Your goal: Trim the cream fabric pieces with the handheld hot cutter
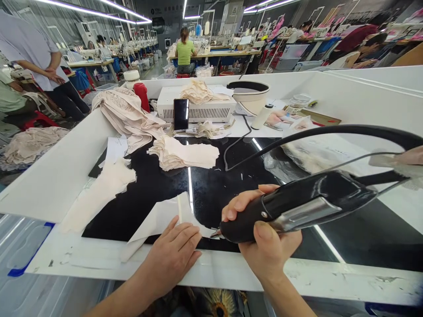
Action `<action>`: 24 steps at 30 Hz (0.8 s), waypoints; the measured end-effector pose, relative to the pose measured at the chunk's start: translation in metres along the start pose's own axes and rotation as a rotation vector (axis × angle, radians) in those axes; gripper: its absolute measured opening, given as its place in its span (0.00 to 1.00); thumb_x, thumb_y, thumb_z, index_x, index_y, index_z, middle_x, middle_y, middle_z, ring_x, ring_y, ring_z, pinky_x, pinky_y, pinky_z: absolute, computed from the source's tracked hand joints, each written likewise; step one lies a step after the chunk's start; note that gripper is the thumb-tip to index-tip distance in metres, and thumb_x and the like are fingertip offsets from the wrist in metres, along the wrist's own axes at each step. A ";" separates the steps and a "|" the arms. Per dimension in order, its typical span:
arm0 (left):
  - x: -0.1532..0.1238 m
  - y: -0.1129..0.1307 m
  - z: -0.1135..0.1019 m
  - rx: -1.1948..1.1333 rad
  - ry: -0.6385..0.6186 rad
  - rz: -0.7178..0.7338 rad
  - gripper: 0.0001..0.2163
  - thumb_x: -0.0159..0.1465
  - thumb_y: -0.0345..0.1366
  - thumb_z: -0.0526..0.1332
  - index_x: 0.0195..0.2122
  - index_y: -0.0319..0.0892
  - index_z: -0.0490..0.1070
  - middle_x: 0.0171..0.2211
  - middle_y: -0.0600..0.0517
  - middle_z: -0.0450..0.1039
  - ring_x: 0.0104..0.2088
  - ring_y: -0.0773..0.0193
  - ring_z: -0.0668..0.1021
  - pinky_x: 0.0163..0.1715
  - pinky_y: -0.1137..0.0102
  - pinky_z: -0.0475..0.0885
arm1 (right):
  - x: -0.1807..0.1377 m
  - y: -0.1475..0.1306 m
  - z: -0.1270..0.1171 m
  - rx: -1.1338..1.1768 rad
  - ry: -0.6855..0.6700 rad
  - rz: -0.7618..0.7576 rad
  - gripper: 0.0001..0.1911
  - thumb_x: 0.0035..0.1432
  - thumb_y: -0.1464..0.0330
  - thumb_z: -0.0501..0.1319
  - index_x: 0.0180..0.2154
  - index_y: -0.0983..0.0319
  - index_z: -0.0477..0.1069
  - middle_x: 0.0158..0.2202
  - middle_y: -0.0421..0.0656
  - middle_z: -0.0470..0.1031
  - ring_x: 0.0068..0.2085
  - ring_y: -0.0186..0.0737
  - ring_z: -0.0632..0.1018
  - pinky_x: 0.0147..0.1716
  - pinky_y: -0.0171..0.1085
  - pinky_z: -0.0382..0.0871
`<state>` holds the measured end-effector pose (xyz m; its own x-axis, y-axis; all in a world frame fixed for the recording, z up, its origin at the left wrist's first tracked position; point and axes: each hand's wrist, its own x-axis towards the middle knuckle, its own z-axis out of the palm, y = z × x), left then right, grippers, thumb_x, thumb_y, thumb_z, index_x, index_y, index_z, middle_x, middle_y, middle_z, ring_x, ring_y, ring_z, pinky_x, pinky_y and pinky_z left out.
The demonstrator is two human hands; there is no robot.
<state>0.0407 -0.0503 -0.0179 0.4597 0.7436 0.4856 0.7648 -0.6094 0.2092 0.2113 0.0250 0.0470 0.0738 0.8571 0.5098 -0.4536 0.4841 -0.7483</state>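
Observation:
My left hand (178, 246) lies flat with its fingers stretched out, pressing on a pale, curved-edged fabric piece (155, 220) at the table's front edge. A cream strip stands out near that piece's upper edge. My right hand (264, 237) is wrapped around a black hand-held power tool (297, 198) with a metal lever along its side. Its small pointed metal tip reaches the right end of the fabric piece, close to my left fingers. Whether the tip touches the cloth I cannot tell. A thick black cord runs from the tool's back end.
A stack of cream cut pieces (185, 152) lies on the black board (218, 193). More cloth (102, 193) rests at left, beside a draped pile (128, 110). Behind stand a phone (181, 113), white box (161, 103), red flask (141, 96) and bucket (253, 94). Co-workers sit beyond.

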 end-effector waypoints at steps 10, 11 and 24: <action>-0.001 -0.006 -0.009 0.010 0.010 0.009 0.13 0.77 0.33 0.50 0.54 0.36 0.72 0.52 0.45 0.78 0.55 0.58 0.79 0.65 0.53 0.69 | -0.001 0.001 -0.003 -0.024 0.002 0.018 0.18 0.60 0.62 0.71 0.50 0.55 0.71 0.32 0.37 0.75 0.27 0.37 0.77 0.24 0.37 0.75; -0.003 -0.009 -0.012 0.012 0.011 0.000 0.13 0.77 0.32 0.51 0.54 0.36 0.72 0.53 0.45 0.78 0.56 0.58 0.78 0.66 0.53 0.68 | 0.000 0.000 -0.003 -0.010 -0.002 0.014 0.18 0.60 0.62 0.71 0.50 0.55 0.71 0.32 0.37 0.75 0.27 0.37 0.77 0.24 0.37 0.75; 0.023 -0.011 -0.017 0.005 -0.087 -0.004 0.15 0.72 0.22 0.50 0.54 0.38 0.70 0.48 0.45 0.76 0.51 0.56 0.78 0.63 0.47 0.70 | 0.007 -0.008 -0.008 -0.050 0.065 -0.021 0.21 0.56 0.59 0.73 0.48 0.55 0.71 0.31 0.37 0.74 0.26 0.38 0.76 0.22 0.38 0.73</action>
<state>0.0355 -0.0314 0.0054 0.4937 0.7672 0.4095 0.7687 -0.6052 0.2071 0.2226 0.0292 0.0530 0.1412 0.8553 0.4985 -0.4068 0.5092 -0.7584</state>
